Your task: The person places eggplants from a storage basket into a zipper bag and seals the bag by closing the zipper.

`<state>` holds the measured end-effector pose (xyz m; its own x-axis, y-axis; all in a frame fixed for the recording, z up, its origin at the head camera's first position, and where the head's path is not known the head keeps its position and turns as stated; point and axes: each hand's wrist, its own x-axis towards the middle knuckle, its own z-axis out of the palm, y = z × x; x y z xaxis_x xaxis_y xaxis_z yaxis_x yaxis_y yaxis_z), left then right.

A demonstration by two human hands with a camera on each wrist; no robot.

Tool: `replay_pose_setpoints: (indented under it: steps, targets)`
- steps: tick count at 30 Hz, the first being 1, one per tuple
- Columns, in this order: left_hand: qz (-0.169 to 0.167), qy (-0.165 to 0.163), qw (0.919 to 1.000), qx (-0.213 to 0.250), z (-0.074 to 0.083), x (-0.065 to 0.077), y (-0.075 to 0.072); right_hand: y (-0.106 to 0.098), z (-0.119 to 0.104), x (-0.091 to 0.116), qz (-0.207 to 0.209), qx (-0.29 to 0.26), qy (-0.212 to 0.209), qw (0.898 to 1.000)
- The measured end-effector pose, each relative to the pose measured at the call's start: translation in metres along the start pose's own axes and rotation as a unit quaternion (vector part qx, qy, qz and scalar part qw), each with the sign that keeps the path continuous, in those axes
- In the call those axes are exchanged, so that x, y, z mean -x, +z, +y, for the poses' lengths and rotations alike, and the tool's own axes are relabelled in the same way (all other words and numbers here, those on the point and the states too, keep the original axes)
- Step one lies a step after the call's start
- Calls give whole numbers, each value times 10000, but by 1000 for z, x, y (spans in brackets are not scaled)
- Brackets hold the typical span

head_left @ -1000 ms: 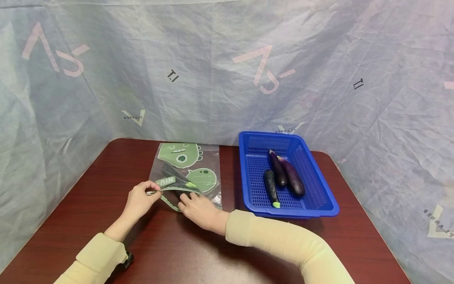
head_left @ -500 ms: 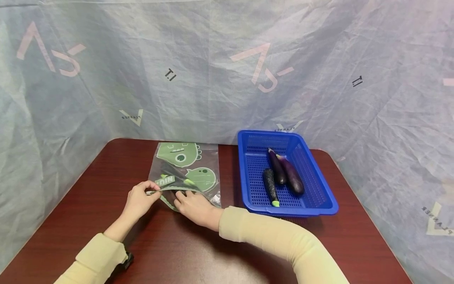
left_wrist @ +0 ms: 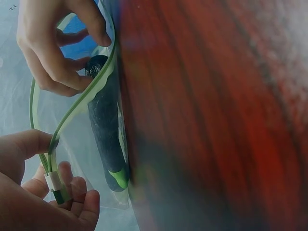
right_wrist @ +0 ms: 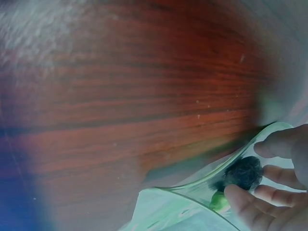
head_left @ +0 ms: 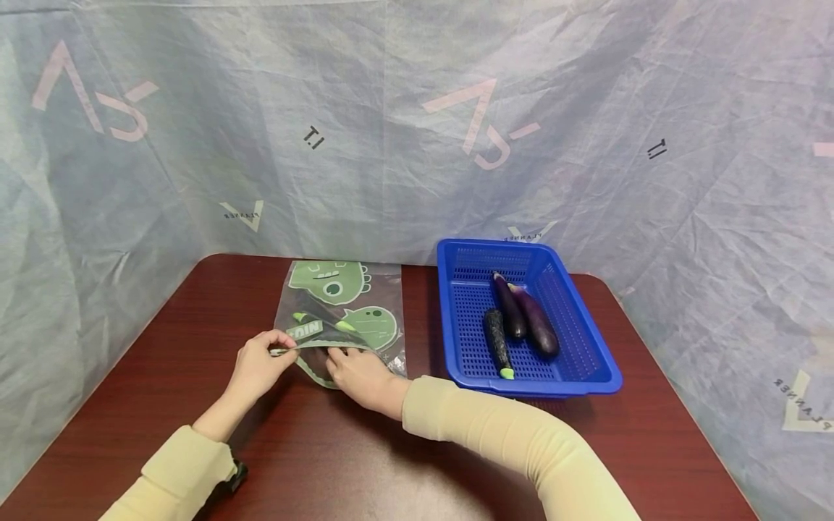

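Observation:
A clear zip bag (head_left: 374,327) with green dinosaur prints lies flat on the table, its mouth toward me. My left hand (head_left: 256,367) pinches the left corner of the mouth, near the white slider (left_wrist: 53,182). Spread fingers of my right hand (head_left: 363,378) reach into the parted mouth. They touch the near end of a dark, bumpy cucumber (left_wrist: 105,122), and the thumb stands apart from it. In the right wrist view that cucumber's blunt end (right_wrist: 244,173) shows between the fingers. Two bright green tips show through the film; the printing partly hides what is inside.
To the right stands a blue perforated basket (head_left: 447,325). Inside it lie two eggplants (head_left: 538,325) and another dark cucumber (head_left: 497,340) with a green tip. A grey cloth backdrop (head_left: 365,181) rises behind the dark red table (head_left: 326,463).
My right hand has shifted slightly left, staying at the bag's mouth. Inside the bag, a second green tip has come into view at the left. The left hand keeps its pinch.

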<state>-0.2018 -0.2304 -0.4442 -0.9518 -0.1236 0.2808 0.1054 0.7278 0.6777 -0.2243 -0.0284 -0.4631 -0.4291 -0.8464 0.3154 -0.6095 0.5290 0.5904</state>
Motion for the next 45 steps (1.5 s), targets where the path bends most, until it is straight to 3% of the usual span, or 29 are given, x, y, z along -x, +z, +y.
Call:
replay_pose_setpoints:
  steps: [14,23,30,45]
  targets:
    - [-12,-35,10000,-9,-1,0,-4,-12,1,6,-189,-67,126,9997]
    - [90,33,9999,-38,1,0,-4,-27,6,19,67,-78,-110,9999]
    - [105,62,9999,-45,1,0,-3,-39,19,29,-78,-434,-289,9986]
    - [46,47,10000,-53,4,0,-3,-62,54,48,122,-786,-375,9961]
